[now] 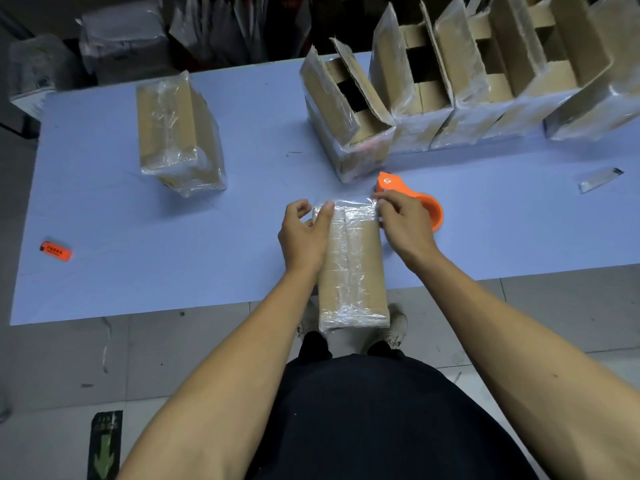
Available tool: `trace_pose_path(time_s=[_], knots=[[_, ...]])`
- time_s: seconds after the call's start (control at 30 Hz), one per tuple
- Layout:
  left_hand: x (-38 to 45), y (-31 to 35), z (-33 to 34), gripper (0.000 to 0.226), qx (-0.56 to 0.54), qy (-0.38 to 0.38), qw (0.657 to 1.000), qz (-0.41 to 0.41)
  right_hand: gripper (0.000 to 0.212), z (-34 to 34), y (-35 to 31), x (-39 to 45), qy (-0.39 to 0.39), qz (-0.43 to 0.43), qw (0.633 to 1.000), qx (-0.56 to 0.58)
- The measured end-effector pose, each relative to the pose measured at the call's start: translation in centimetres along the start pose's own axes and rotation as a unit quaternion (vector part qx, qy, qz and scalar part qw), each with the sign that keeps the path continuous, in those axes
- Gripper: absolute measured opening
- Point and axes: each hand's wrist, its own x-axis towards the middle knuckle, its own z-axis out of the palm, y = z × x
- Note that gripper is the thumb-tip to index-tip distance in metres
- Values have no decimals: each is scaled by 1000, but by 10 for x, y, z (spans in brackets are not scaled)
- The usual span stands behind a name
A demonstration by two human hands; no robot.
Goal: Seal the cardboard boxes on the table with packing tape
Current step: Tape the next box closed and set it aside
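Note:
A closed cardboard box point(353, 271) stands at the table's near edge, with clear tape along its top seam and across its far end. My left hand point(304, 233) lies on the box's left side, thumb pressing the tape at the far corner. My right hand point(403, 223) touches the far right corner, fingertips on the tape end. An orange tape dispenser point(429, 206) lies on the table just behind my right hand. A taped box point(176, 133) stands at the far left. Several boxes with raised flaps point(349, 109) line the far right.
The blue table point(173, 237) carries an orange lighter point(56, 251) near its left edge and a small utility knife point(601, 179) at the right. Wrapped parcels are piled beyond the table's far edge. Grey tiled floor lies below the near edge.

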Motion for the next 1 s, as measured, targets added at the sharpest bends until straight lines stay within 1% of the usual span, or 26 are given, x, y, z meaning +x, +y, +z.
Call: trace_pose_path(time_s=[0.07,0.13,0.17,0.2,0.27,0.33,0.4,0.47,0.57,0.67,0.8,0.83,0.87,0.9,0.93,1.0], knots=[[1,1,2,31,-30,-19,999,-7,23,7,-2,-5,-9,-2,1000,3],[0,2,5,23,-32,-51,998,-12,27,14,-5,-7,5,8,1000,6],[-1,3,5,17,-39,-47,998,-14,28,17,-7,-7,9,13,1000,14],[-1,4,4,13,-56,-32,998,-17,28,18,-9,-6,12,14,1000,20],[-1,9,-2,19,-94,5,995,-20,25,19,-18,-5,19,1,999,37],[0,18,-13,24,-133,36,990,1,20,20,-35,-5,28,-31,997,59],[1,31,-25,19,-195,70,978,26,15,23,-57,-6,48,-60,994,79],[1,46,-35,13,-252,94,962,56,17,29,-77,-5,73,-82,988,107],[1,57,-47,24,-288,120,946,88,15,36,-95,-6,94,-120,976,154],[0,53,-50,25,-288,140,945,73,13,43,-98,-9,93,-126,976,150],[5,54,-42,10,-253,171,951,47,12,49,-100,-8,110,-84,982,130],[6,59,-40,14,-250,181,951,33,9,50,-102,-7,112,-71,985,112],[7,65,-37,26,-241,188,952,21,3,51,-105,-5,110,-58,987,100],[6,69,-36,36,-226,187,956,17,7,52,-109,-5,105,-42,989,96],[5,71,-34,39,-210,180,961,22,17,55,-110,-4,95,-28,990,96],[1,68,-32,35,-185,153,970,32,30,60,-112,-4,67,-17,995,66]])
